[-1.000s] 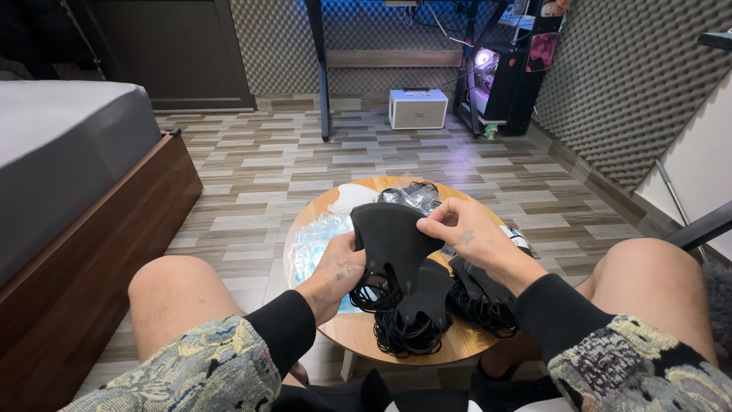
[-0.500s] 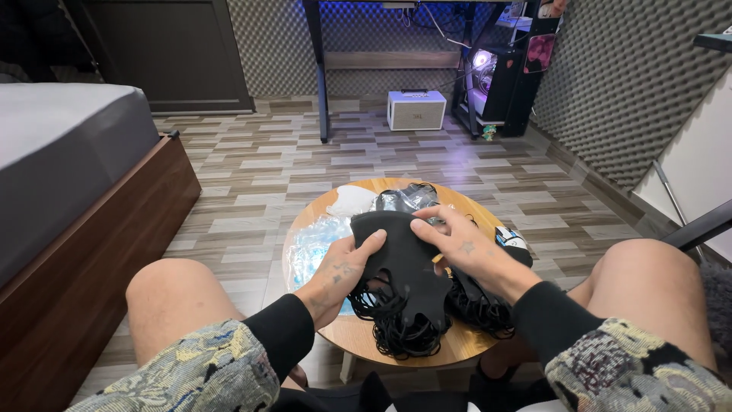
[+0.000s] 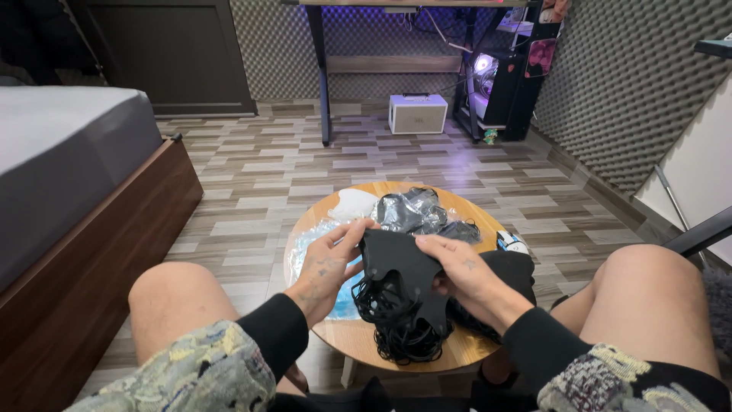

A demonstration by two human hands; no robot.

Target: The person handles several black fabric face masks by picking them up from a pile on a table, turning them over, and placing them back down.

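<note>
Left hand (image 3: 328, 263) and right hand (image 3: 457, 267) both pinching one black face mask (image 3: 400, 263) by its upper edge, above tangled black masks pile (image 3: 404, 328), round wooden table (image 3: 473, 347).

Round wooden table (image 3: 347, 336) carries black masks (image 3: 400, 324), grey bag (image 3: 408, 210), clear wrappers (image 3: 309, 244)

The room is sitting in even, fairly bright light coming from overhead, so the tiled floor (image 3: 252, 198) is showing a soft sheen but no hard glare. Purple and white light is glowing from the computer tower (image 3: 488, 76) under the desk (image 3: 396, 30), blowing out to a small white spot. Shadows are lying soft beneath the round wooden table (image 3: 343, 336). The wide lens is bending lines at the edges. Focus is holding sharp throughout; the black fabric (image 3: 400, 263) is losing detail.
</note>
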